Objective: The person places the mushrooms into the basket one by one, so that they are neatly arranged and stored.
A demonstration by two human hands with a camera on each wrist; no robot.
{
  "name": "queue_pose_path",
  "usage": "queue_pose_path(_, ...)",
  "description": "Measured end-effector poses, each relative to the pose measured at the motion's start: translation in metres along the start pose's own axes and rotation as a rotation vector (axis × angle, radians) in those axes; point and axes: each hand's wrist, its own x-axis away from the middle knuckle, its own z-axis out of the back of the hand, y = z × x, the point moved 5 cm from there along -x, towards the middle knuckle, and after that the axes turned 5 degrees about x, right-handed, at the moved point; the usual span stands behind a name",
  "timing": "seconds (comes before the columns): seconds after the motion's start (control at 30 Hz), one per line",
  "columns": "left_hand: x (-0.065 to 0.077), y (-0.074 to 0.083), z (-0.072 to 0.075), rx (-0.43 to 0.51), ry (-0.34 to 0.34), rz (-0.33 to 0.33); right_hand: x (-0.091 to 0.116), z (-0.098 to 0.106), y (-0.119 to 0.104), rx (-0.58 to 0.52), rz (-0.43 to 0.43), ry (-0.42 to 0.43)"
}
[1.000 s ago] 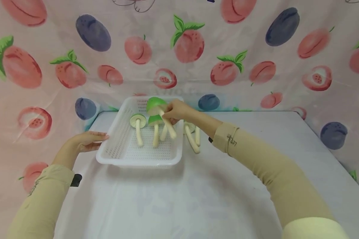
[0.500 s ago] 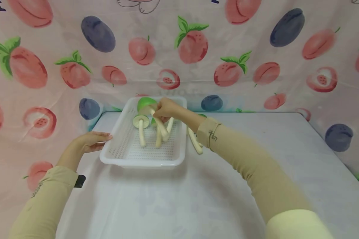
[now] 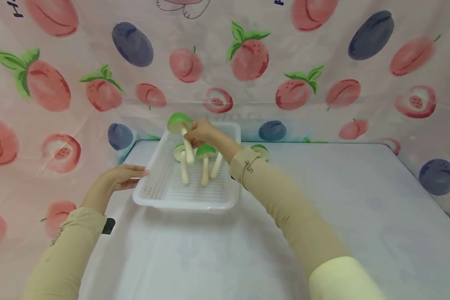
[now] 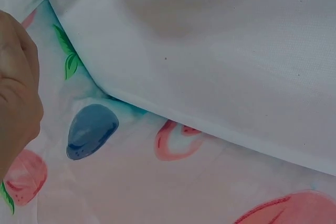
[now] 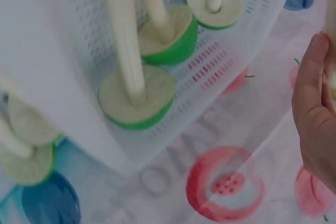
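Observation:
My right hand (image 3: 202, 131) pinches the pale stem of a green-capped mushroom (image 3: 179, 121) and holds it over the far left part of a white plastic basket (image 3: 185, 205). Its cap points up and to the left. Inside the basket lie three more such mushrooms (image 3: 205, 166), stems toward me; the right wrist view shows their green caps (image 5: 173, 48) by the far wall. With straight fingers, my left hand (image 3: 125, 176) touches the basket's left rim. Only part of the left hand (image 4: 18, 87) appears in the left wrist view.
Right of the basket, a green-capped mushroom (image 3: 260, 151) lies on the white table (image 3: 341, 200), partly behind my right sleeve. The right wrist view shows two mushrooms (image 5: 26, 163) there. A fruit-print cloth (image 3: 217, 54) hangs behind the table.
My right hand has carried the mushroom leftward over the basket, from above its right half to its far left. The left hand stays at the rim. The whole view has shifted slightly.

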Motion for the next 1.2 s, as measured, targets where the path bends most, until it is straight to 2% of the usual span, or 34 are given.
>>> queue_pose_path(0.1, -0.002, 0.001, -0.002, -0.016, 0.005, -0.008, -0.009, -0.004, 0.004, -0.073, -0.001, 0.005)
queue_pose_path(0.17, -0.002, 0.002, -0.004, -0.027, 0.006, -0.007, -0.008, -0.007, 0.002, -0.08, -0.009, 0.016)
queue_pose_path(0.33, -0.003, 0.008, -0.005, -0.041, 0.006, -0.011, -0.028, -0.018, 0.016, -0.062, -0.033, 0.053)
queue_pose_path(0.37, -0.003, 0.009, -0.005, -0.047, 0.009, -0.01, -0.047, -0.021, 0.031, -0.093, -0.014, 0.045)
queue_pose_path(0.47, -0.005, 0.011, -0.006, -0.067, 0.027, -0.008, -0.077, -0.027, 0.061, -0.131, -0.035, 0.051)
queue_pose_path(0.57, -0.006, 0.013, -0.007, -0.082, 0.04, -0.007, -0.086, -0.029, 0.078, -0.124, -0.079, 0.059)
queue_pose_path(0.73, -0.004, 0.013, -0.006, -0.094, 0.05, -0.007, -0.053, -0.031, 0.064, -0.033, -0.218, 0.058)
queue_pose_path(0.87, 0.0, 0.011, -0.002, -0.093, 0.059, 0.006, -0.043, -0.033, 0.064, 0.015, -0.306, 0.024)
queue_pose_path(0.93, 0.001, 0.01, -0.001, -0.093, 0.063, 0.01, -0.044, -0.034, 0.068, 0.042, -0.347, 0.035)
queue_pose_path(1.03, 0.002, 0.009, -0.001, -0.096, 0.066, 0.012, -0.046, -0.037, 0.074, 0.08, -0.376, 0.058)
queue_pose_path(1.2, 0.003, 0.008, -0.001, -0.097, 0.075, 0.014, -0.046, -0.041, 0.078, 0.162, -0.36, 0.091)
